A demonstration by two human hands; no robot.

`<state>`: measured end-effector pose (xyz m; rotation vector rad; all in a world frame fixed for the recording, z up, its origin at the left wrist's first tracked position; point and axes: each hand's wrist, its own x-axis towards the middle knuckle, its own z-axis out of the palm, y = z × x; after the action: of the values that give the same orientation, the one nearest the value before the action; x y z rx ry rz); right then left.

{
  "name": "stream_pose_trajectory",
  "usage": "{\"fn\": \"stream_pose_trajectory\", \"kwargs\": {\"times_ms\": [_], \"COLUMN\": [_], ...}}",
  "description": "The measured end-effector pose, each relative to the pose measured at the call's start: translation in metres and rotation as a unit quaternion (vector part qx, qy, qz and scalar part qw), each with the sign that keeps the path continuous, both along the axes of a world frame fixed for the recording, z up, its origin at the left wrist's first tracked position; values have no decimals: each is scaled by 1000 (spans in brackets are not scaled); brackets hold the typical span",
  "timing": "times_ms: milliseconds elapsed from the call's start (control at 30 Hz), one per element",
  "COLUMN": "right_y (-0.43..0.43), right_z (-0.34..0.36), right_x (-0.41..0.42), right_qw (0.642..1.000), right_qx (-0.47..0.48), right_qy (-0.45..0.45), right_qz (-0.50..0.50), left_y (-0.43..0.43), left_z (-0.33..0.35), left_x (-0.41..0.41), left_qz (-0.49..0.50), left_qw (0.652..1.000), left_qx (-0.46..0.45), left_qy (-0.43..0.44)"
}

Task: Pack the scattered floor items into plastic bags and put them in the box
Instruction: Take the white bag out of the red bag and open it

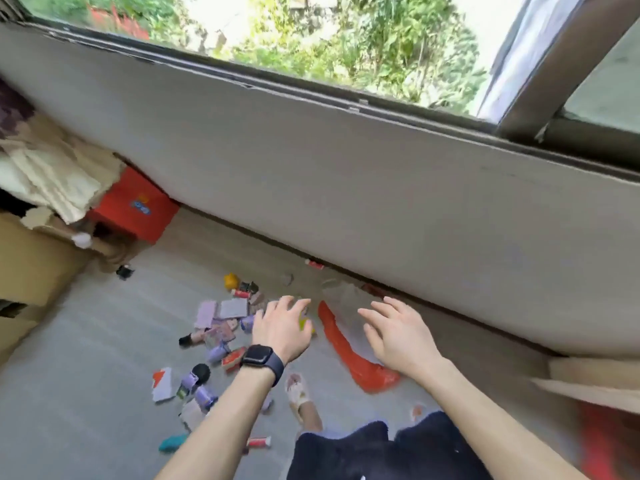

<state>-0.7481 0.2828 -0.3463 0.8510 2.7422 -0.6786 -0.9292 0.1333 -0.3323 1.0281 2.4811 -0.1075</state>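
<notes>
A: Two hands, state?
B: Spread, empty: left hand [282, 327], right hand [398, 332], above grey floor [86, 341] beside window wall [346, 188].
A: Items?
B: Left of left hand, scattered items [221, 327]; between hands, red plastic bag [346, 351].

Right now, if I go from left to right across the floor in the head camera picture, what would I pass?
cardboard box → red box → yellow toy → left hand → red plastic bag → right hand → cardboard flap
</notes>
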Motion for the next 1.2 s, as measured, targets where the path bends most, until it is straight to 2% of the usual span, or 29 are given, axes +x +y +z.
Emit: {"fn": "stream_pose_trajectory", "kwargs": {"times_ms": [133, 233, 567, 733, 900, 1000, 1133, 1200], "right_y": [-17, -28, -13, 15, 38, 56, 72, 78], "right_z": [-25, -53, -214, -350, -508, -598, -687, -718], "right_x": [-43, -68, -101, -112, -112, -115, -113, -108], "right_qw": [996, 992, 967, 966, 960, 958, 954, 954], "right_qx": [-19, -39, -103, -85, -80, -56, -24, -2], "right_qy": [-58, -79, -140, -171, -198, -207, -214, -208], "right_qz": [-65, -96, -186, -172, -179, -189, -208, -216], "left_y": [12, 21, 65, 84, 66, 53, 36, 35], "left_z": [-28, -63, -233, -372, -547, -644, -737, -767], "left_x": [-64, -97, -121, -120, -99, -85, -64, -55], "left_qz": [-81, -103, -157, -167, -167, -203, -239, -219], "left_qw": [996, 993, 980, 980, 978, 968, 962, 967], "left_qx": [-7, -19, -57, -22, -65, -78, -58, -38], "left_qy": [-29, -48, -110, -106, -109, -126, -120, -126]}}
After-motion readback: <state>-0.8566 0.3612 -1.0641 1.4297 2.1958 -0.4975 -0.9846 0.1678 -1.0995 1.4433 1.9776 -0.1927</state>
